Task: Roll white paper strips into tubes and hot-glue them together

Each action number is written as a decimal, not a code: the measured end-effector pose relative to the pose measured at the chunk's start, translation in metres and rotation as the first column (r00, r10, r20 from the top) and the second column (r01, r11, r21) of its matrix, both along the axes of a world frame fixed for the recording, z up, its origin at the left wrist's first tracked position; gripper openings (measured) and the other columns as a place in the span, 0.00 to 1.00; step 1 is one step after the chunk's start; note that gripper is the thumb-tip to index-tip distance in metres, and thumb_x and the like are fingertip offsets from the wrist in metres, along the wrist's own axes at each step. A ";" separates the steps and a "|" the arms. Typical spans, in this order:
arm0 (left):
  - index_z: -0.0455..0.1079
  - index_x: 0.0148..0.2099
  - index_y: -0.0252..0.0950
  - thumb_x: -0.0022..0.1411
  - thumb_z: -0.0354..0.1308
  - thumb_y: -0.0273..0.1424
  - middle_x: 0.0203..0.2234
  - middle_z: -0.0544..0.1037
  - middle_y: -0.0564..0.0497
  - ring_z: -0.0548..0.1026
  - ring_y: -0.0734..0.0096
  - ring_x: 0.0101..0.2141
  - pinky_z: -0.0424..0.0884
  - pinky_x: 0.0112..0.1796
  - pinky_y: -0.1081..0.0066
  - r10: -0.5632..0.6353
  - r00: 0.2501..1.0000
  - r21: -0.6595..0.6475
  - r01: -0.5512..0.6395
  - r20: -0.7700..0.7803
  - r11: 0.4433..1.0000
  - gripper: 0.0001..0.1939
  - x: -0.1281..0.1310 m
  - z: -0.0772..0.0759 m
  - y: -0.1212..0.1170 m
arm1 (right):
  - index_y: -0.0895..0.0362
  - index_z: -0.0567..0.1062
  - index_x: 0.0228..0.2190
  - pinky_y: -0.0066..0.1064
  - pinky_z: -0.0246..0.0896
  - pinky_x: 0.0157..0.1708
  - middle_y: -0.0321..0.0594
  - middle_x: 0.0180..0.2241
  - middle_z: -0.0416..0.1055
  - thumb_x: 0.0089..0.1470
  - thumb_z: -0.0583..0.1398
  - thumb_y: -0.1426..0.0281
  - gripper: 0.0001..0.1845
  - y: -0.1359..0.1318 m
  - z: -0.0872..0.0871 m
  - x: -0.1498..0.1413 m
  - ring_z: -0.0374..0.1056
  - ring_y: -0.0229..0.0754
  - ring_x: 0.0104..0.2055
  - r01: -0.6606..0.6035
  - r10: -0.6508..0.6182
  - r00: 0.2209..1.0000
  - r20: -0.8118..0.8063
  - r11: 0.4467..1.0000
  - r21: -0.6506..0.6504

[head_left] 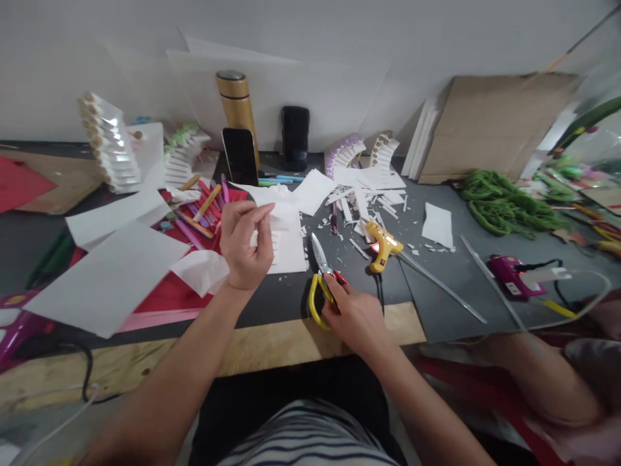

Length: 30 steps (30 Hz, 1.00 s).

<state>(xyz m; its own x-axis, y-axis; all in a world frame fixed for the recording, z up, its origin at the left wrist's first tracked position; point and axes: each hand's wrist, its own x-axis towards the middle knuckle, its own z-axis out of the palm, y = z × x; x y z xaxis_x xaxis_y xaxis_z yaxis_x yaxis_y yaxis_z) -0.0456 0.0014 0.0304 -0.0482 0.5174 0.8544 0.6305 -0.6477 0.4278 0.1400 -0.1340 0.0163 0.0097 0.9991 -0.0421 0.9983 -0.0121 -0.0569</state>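
Note:
My right hand [356, 317] is closed around the handles of a pair of scissors [317, 272] with yellow grips. Their silver blades point away from me over the dark table. My left hand [248, 246] is raised above white paper [290, 249], thumb and fingers pinched together; whatever they may hold is too small to make out. Just right of the scissors lies a yellow hot glue gun [383, 247] with a clear glue stick [444, 285] sticking out of its back. White paper scraps [359, 207] are scattered beyond the blades.
Markers [206, 210] and loose white sheets [107, 278] lie at left. A phone [240, 157] leans on a gold bottle [236, 103]. Green cord [504, 200], a purple glue gun [512, 277] and cardboard [490, 129] are at right, where another person's arm [538, 382] rests.

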 end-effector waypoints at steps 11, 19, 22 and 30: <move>0.79 0.40 0.38 0.62 0.47 0.18 0.39 0.78 0.48 0.77 0.68 0.40 0.72 0.37 0.70 -0.422 0.897 -0.245 0.441 0.131 0.863 0.19 0.007 -0.006 -0.025 | 0.62 0.70 0.59 0.30 0.66 0.29 0.46 0.39 0.83 0.57 0.56 0.68 0.29 -0.002 -0.008 0.009 0.77 0.44 0.30 0.184 -0.107 0.970 -0.220 0.911 0.368; 0.73 0.38 0.35 0.64 0.59 0.35 0.30 0.72 0.51 0.71 0.71 0.32 0.67 0.35 0.70 -0.613 0.774 -0.574 0.578 0.159 0.581 0.08 0.016 0.007 -0.030 | 0.63 0.67 0.61 0.34 0.72 0.35 0.53 0.47 0.79 0.62 0.54 0.67 0.27 0.024 0.012 -0.014 0.78 0.46 0.37 0.096 -0.011 0.980 -0.200 0.902 0.421; 0.71 0.36 0.35 0.68 0.54 0.32 0.27 0.72 0.53 0.69 0.74 0.28 0.65 0.32 0.73 -0.543 0.808 -0.573 0.564 0.231 0.595 0.09 0.016 0.006 -0.030 | 0.63 0.65 0.62 0.34 0.73 0.38 0.53 0.46 0.79 0.64 0.55 0.68 0.27 0.027 0.019 -0.012 0.77 0.45 0.38 0.018 0.144 0.945 -0.293 0.874 0.486; 0.76 0.38 0.34 0.65 0.59 0.36 0.27 0.75 0.52 0.65 0.78 0.24 0.60 0.25 0.77 -0.344 0.803 -0.536 0.585 0.487 0.608 0.11 0.000 0.001 -0.017 | 0.53 0.69 0.56 0.41 0.71 0.55 0.48 0.52 0.75 0.67 0.49 0.77 0.21 0.001 -0.003 -0.013 0.73 0.42 0.54 0.140 0.247 0.648 -0.721 0.892 0.431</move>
